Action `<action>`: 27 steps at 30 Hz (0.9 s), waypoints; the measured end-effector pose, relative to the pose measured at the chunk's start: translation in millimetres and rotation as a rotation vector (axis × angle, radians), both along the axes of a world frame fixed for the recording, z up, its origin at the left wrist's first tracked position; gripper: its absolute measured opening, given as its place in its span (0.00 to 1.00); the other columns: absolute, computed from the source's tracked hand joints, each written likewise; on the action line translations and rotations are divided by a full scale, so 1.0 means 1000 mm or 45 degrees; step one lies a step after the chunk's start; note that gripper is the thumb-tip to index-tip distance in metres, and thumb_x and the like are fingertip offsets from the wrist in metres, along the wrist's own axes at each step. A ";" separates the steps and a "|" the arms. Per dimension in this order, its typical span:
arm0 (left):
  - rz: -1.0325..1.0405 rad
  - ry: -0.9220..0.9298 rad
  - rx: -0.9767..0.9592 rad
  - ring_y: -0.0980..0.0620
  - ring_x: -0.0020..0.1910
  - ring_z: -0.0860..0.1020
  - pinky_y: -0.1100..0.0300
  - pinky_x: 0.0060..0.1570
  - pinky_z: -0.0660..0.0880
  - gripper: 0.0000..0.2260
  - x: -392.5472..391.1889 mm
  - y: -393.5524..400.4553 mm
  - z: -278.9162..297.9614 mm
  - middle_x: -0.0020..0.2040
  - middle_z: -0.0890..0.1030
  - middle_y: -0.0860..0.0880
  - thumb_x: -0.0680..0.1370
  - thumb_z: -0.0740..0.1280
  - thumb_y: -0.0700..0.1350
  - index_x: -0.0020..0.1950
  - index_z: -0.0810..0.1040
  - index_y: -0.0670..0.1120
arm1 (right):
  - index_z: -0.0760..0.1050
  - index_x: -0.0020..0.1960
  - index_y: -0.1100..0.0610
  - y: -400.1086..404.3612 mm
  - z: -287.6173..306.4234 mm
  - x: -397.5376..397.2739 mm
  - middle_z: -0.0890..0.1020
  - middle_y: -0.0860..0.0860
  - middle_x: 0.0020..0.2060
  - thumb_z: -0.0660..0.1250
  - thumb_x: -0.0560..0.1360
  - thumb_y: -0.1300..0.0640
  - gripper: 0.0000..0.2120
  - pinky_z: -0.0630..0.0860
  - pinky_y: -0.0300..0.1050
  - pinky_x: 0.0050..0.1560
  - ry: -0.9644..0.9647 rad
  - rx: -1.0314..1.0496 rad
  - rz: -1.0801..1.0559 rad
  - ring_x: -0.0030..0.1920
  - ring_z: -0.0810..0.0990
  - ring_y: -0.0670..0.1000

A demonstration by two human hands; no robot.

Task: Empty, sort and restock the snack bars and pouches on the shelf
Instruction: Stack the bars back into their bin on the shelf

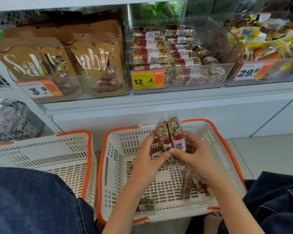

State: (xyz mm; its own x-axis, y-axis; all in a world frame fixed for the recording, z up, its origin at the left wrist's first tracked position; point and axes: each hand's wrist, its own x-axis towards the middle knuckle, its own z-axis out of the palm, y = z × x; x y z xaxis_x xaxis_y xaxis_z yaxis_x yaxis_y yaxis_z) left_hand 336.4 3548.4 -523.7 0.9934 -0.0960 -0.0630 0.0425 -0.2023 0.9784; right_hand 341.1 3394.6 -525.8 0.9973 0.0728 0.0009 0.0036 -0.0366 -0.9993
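My left hand (pixel 148 159) and my right hand (pixel 195 156) together hold a small upright bundle of nut snack bars (pixel 170 132) with red bands, above the right white basket (pixel 226 149). More bars (pixel 190 184) lie loose on that basket's floor, and one bar (pixel 145 204) lies near its front. On the shelf, a clear bin (pixel 226 71) holds stacked bars of the same kind (pixel 150 53) behind a yellow 12.4 price tag. Gold Sablé pouches (pixel 90 59) stand in the clear bin to its left.
A second white basket with orange rim (pixel 85 137) stands to the left. A bin of mixed yellow-wrapped snacks (pixel 260 41) sits at the shelf's right. Grey packets (pixel 15 119) are stacked low at the far left. My denim-clad knees (pixel 32 200) flank the baskets.
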 end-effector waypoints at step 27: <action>-0.194 -0.483 1.435 0.54 0.54 0.76 0.57 0.46 0.75 0.09 0.183 0.045 0.105 0.56 0.77 0.57 0.80 0.58 0.51 0.60 0.68 0.56 | 0.68 0.70 0.57 -0.075 0.166 0.350 0.75 0.56 0.64 0.74 0.70 0.56 0.30 0.70 0.47 0.62 -0.259 -1.671 -0.118 0.63 0.73 0.57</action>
